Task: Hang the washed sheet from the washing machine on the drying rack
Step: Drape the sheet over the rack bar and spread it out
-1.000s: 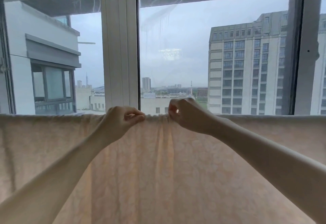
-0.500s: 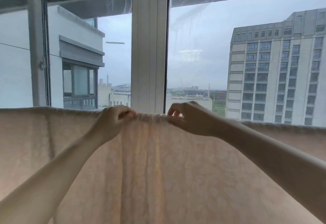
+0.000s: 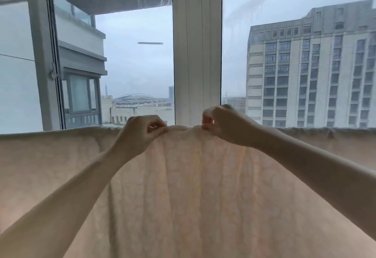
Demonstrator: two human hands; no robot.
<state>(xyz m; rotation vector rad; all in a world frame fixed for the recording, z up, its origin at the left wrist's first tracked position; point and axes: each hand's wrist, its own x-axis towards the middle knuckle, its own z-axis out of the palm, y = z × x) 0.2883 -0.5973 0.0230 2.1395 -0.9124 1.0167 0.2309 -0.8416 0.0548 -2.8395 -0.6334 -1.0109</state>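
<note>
Pale peach patterned sheet (image 3: 183,186) hangs draped across the frame's lower half, top edge level, slightly bunched at center, vertical creases running down the middle.

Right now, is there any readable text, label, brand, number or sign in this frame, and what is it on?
None can be read.
The sheet, pinched along its top edge by the left hand and the right hand, shows only a faint woven pattern, no label.
The window frame bears no marking.
The high-rise building outside shows no sign or lettering; any would be too small to tell.
</note>
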